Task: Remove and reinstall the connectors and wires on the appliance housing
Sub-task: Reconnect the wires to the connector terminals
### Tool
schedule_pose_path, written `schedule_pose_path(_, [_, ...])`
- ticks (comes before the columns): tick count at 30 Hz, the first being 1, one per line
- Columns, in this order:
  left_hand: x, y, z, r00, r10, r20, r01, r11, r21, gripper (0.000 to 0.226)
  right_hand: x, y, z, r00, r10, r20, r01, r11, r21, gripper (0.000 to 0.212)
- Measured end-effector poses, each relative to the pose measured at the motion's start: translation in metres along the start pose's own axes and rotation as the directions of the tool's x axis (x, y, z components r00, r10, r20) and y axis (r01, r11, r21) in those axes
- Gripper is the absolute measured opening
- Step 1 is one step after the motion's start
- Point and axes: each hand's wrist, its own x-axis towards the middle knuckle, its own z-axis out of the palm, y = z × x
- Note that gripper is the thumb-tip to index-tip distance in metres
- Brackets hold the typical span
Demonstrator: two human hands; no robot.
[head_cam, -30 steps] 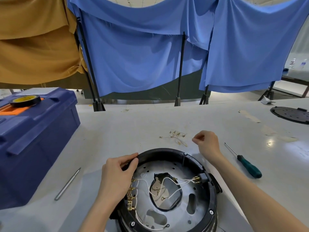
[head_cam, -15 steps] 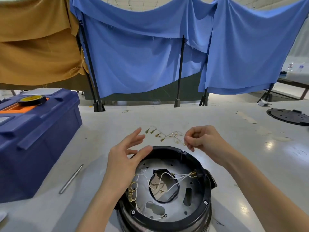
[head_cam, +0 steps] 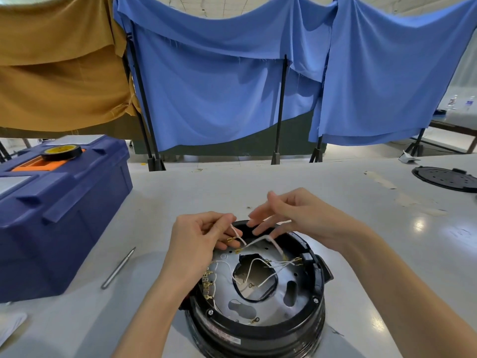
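Note:
The black round appliance housing (head_cam: 317, 290) stands open side up in front of me, with a metal plate, white wires and brass terminals (head_cam: 207, 282) inside. Above its far rim I hold a loose white wire (head_cam: 258, 241) with brass spade connectors. My left hand (head_cam: 198, 239) pinches one end of it between thumb and fingers. My right hand (head_cam: 299, 218) has its fingers stretched left, and the wire runs between them and bends at a fingertip. The wire's other end hangs down toward the terminals at the housing's right side (head_cam: 296, 260).
A dark blue toolbox (head_cam: 64, 215) with a roll of black tape (head_cam: 62, 151) on its lid stands at the left. A thin metal rod (head_cam: 118, 267) lies beside it. A black round cover (head_cam: 446, 178) lies far right. Blue and ochre cloths hang behind the table.
My right hand picked the loose wire up from the table behind the housing. My left hand left the housing rim and took hold of one end. Both now hold it over the housing.

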Motion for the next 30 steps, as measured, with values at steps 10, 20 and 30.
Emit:
schedule_pose_path(10, [-0.006,0.003,-0.007,0.996,-0.08,0.05,0.081,0.996,-0.031,0.021,0.003,0.002,0.032,0.999,0.033,0.037,-0.032,0.999,-0.017,0.021])
schedule_pose_path(20, [-0.001,-0.005,-0.01,0.998,-0.052,0.036,0.05,0.997,0.067,0.012,0.004,0.006,0.041,0.998,0.07,-0.003,-0.07,0.996,0.046,0.013])
schedule_pose_path(30, [-0.024,-0.041,-0.024,0.907,0.042,-0.418,0.142,0.906,0.398,0.02,0.015,0.025,0.061,0.951,0.302,-0.06,-0.302,0.953,0.006,0.008])
